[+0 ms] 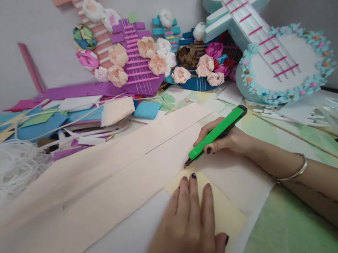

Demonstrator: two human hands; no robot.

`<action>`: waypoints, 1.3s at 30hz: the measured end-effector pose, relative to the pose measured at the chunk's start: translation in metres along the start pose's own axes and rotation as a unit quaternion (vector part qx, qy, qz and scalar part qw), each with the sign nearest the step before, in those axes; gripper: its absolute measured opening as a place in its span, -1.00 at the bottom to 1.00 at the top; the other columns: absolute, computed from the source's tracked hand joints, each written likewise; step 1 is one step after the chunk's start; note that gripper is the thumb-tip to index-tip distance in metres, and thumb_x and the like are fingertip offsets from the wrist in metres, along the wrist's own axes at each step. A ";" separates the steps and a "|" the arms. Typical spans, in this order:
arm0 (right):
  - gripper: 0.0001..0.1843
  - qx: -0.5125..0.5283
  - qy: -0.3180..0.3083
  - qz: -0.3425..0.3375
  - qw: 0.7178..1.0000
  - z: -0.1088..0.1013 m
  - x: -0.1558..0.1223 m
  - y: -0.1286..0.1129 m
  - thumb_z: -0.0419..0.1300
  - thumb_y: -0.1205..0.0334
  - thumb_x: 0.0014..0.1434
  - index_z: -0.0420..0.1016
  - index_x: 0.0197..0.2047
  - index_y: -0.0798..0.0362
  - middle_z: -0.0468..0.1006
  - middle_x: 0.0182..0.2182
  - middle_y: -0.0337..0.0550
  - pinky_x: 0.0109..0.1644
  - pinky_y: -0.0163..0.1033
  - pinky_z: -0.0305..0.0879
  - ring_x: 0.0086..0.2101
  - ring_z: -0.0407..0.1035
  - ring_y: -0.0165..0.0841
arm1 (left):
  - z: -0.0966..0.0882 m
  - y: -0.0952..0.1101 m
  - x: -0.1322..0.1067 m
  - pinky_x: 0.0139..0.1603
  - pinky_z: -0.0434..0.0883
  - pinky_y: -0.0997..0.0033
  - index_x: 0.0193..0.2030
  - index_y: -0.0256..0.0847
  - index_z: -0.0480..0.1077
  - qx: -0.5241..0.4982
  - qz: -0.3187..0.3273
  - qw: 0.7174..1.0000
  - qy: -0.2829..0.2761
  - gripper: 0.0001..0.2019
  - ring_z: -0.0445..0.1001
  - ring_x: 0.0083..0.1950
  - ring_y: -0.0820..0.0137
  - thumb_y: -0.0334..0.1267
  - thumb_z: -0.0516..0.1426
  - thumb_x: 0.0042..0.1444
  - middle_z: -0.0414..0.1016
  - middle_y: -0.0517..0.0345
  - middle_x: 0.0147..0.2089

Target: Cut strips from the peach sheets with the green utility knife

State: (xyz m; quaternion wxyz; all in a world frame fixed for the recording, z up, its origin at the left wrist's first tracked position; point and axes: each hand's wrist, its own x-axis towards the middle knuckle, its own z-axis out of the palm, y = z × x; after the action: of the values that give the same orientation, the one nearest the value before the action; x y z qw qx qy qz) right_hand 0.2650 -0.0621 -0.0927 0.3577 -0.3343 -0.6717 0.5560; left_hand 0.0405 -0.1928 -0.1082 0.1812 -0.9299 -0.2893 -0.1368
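Observation:
My right hand (222, 137) is wrapped round a green utility knife (217, 133), which slants down to the left. The knife's dark tip sits at the upper edge of a pale yellow paper piece (227, 216). Flat on that piece lies my left hand (188, 222), fingers stretched out. Under the yellow piece and around it spreads a large pale pink sheet (103, 198), with a straight slit above the knife. A white sheet (125, 250) shows beneath the pink one at the front.
Paper-flower-decorated instrument models, one purple (135, 63) and one light blue (290, 58), lean along the wall. A heap of white cord (5, 175) and coloured sheets (42, 126) lie left. A thin stick (300, 137) lies right, on a green patterned tablecloth (286, 227).

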 end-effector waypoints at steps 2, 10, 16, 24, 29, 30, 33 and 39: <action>-0.73 0.001 -0.001 0.006 1.000 0.000 0.000 0.001 0.48 0.20 -0.14 0.66 -0.33 0.13 0.63 -0.47 -0.12 -0.48 -0.36 0.28 -0.49 0.42 -0.37 | -0.001 0.000 0.000 0.09 0.40 0.10 0.24 -0.56 0.27 0.000 0.001 1.000 -0.006 -0.44 0.45 0.16 -0.09 -0.08 -0.08 0.32 0.40 -0.44 0.17; -0.73 0.020 0.004 0.002 1.000 -0.002 -0.001 0.004 0.47 0.19 -0.12 0.65 -0.32 0.14 0.61 -0.51 -0.14 -0.54 -0.37 0.23 -0.54 0.38 -0.41 | -0.002 0.001 -0.004 0.11 0.39 0.08 0.29 -0.57 0.19 -0.003 0.008 1.000 -0.030 -0.41 0.39 0.21 -0.13 -0.08 -0.07 0.32 0.34 -0.47 0.22; -0.74 0.001 0.008 0.001 1.000 -0.002 0.000 0.001 0.49 0.21 -0.16 0.66 -0.35 0.13 0.65 -0.44 -0.09 -0.49 -0.36 0.28 -0.49 0.43 -0.37 | -0.003 0.001 -0.004 0.10 0.40 0.08 0.28 -0.58 0.20 -0.006 0.005 1.000 -0.027 -0.42 0.40 0.20 -0.13 -0.08 -0.07 0.32 0.35 -0.47 0.21; -0.72 0.019 0.011 0.007 1.000 -0.004 -0.001 0.004 0.48 0.20 -0.15 0.66 -0.32 0.14 0.65 -0.44 -0.09 -0.47 -0.34 0.30 -0.46 0.46 -0.34 | -0.001 0.000 -0.003 0.11 0.38 0.09 0.29 -0.57 0.20 -0.008 0.006 1.000 -0.024 -0.41 0.40 0.20 -0.12 -0.08 -0.06 0.32 0.35 -0.46 0.21; -0.72 0.007 0.014 0.008 1.000 -0.003 0.000 0.002 0.49 0.22 -0.18 0.66 -0.35 0.15 0.64 -0.46 -0.09 -0.51 -0.35 0.26 -0.50 0.41 -0.37 | -0.001 0.000 -0.004 0.12 0.37 0.08 0.29 -0.58 0.19 -0.013 0.003 1.000 -0.025 -0.41 0.39 0.21 -0.12 -0.07 -0.06 0.32 0.34 -0.48 0.22; -0.73 0.008 0.012 0.008 1.000 -0.003 0.000 0.002 0.49 0.22 -0.17 0.66 -0.35 0.14 0.64 -0.47 -0.09 -0.51 -0.36 0.26 -0.51 0.41 -0.38 | -0.002 0.000 -0.005 0.13 0.36 0.08 0.29 -0.58 0.19 -0.014 0.003 1.000 -0.026 -0.41 0.39 0.21 -0.12 -0.07 -0.06 0.32 0.34 -0.48 0.22; -0.74 0.019 0.007 0.004 1.000 -0.005 -0.001 0.006 0.47 0.21 -0.13 0.65 -0.33 0.13 0.62 -0.50 -0.13 -0.54 -0.38 0.21 -0.54 0.38 -0.41 | -0.002 0.000 -0.005 0.13 0.37 0.09 0.30 -0.57 0.18 -0.013 0.006 0.999 -0.030 -0.41 0.38 0.22 -0.12 -0.08 -0.06 0.32 0.33 -0.48 0.23; -0.73 0.007 0.010 -0.001 1.000 -0.007 -0.002 0.009 0.47 0.19 -0.11 0.64 -0.33 0.15 0.61 -0.50 -0.13 -0.54 -0.35 0.20 -0.54 0.39 -0.39 | 0.000 0.000 -0.004 0.12 0.38 0.09 0.31 -0.56 0.18 -0.013 0.004 0.999 -0.029 -0.41 0.38 0.23 -0.12 -0.07 -0.05 0.32 0.33 -0.46 0.23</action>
State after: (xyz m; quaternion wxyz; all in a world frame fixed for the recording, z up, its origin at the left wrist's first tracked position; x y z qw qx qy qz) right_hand 0.2724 -0.0587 -0.1010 0.3670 -0.3370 -0.6646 0.5568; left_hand 0.0370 -0.1946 -0.1097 0.1615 -0.9369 -0.2888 -0.1126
